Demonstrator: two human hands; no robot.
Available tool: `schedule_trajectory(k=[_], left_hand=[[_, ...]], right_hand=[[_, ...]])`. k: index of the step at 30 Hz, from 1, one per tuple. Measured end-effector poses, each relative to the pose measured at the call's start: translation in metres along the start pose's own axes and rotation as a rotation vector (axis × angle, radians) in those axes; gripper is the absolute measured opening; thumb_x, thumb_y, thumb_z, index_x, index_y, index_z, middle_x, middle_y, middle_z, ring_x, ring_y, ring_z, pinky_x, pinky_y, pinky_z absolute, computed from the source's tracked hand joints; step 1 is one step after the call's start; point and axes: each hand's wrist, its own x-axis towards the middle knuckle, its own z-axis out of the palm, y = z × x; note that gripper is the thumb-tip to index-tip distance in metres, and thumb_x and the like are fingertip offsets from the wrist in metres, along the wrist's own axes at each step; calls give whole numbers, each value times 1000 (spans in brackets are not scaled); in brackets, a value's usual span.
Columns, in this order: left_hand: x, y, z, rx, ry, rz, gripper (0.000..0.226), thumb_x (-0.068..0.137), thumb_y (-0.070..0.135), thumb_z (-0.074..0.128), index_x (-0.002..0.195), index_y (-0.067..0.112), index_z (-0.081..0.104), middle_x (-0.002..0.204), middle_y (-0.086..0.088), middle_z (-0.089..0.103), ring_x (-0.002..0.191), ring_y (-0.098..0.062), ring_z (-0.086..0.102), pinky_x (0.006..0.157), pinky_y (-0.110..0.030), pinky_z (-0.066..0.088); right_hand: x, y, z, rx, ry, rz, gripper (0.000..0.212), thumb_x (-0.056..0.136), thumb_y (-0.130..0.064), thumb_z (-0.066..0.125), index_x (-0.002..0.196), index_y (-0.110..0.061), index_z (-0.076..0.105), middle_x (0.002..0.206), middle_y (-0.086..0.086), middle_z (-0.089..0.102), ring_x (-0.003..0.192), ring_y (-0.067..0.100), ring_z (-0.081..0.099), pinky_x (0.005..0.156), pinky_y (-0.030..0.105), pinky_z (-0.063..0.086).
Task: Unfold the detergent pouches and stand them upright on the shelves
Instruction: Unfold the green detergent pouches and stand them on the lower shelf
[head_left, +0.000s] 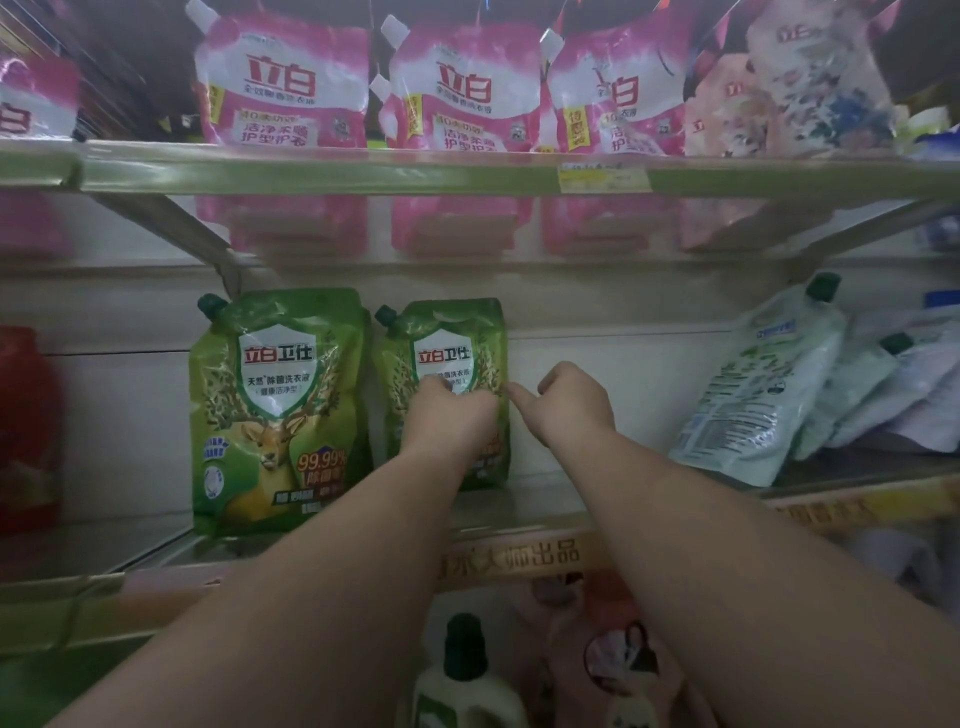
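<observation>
Middle shelf (519, 499): two green detergent pouches stand upright side by side, dark caps at upper left corners. The larger green pouch (278, 410) sits nearer the shelf front; the smaller green pouch (449, 358) stands just to its right, further back.

Left hand (449, 415) lies against the front of the smaller green pouch, fingers curled onto its face; whether they actually pinch the film cannot be told. Right hand (569, 402) is at the pouch's right edge, fingers curled in, one fingertip touching the edge; it grips nothing.

Right end of the same shelf: pale green pouches (763, 389) lean tilted in a loose pile.

Upper shelf (363, 174): a row of pink pouches (283, 83) stands upright, white spouts at top.

Lower level: a dark-capped white bottle (465, 680), partly hidden by the arms.
</observation>
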Motion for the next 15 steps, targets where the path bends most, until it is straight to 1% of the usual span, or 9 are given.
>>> schedule_trajectory(k=[2,3,5,6,7,8,9,10,15], left_hand=[[-4,4,11,43,-11,25,33,95,27,58,124,23,42,96,5,52,79,-11,52,60,-28,41],[-3,5,20,59,-14,41,40,94,29,58,131,21,44,99,5,53,79,-10,50,63,-29,43],[-6,9,37,84,-21,63,54,94,32,58,145,20,46,112,1,56,80,-8,49,70,-30,44],[-9,12,45,90,-23,76,55,95,35,58,147,20,46,118,-1,56,81,-8,51,73,-31,44],[-12,15,54,87,-26,89,55,96,37,58,147,20,47,125,-2,58,87,-12,56,78,-31,44],[-16,17,62,84,-32,104,54,97,38,58,147,21,48,132,-4,58,98,-18,59,83,-32,44],[-19,20,70,81,-45,122,52,98,38,57,147,21,48,138,-5,58,108,-22,59,87,-33,43],[-21,22,78,79,-64,139,50,100,37,55,146,22,48,142,-5,57,112,-24,58,88,-33,42],[-36,35,123,40,-155,213,44,103,23,48,147,24,49,150,-1,52,111,-18,54,90,-33,44]], right_hand=[[-5,5,-8,4,-10,-14,52,92,-65,68,108,-18,56,100,2,64,91,25,61,68,33,42],[-6,9,-12,9,-9,-24,53,90,-66,68,112,-19,57,103,2,65,93,25,61,70,32,42],[-7,18,-24,24,-9,-38,56,89,-64,69,121,-20,58,109,2,65,97,26,62,75,32,43],[-8,23,-31,35,-3,-38,57,90,-62,69,125,-20,57,112,3,65,99,27,62,77,32,44],[-8,28,-38,44,7,-35,58,90,-60,69,129,-20,57,115,3,66,102,27,63,79,31,45],[-7,32,-46,48,22,-35,60,90,-59,70,133,-19,57,120,4,67,106,27,64,81,32,46],[-7,37,-54,48,41,-35,61,90,-58,70,135,-19,56,125,4,67,111,27,64,84,32,46],[-6,42,-62,51,58,-33,63,89,-58,71,136,-19,56,130,3,66,116,27,63,87,32,47],[-5,68,-104,68,158,-60,63,92,-54,72,141,-19,55,141,-1,63,127,23,60,92,32,44]])
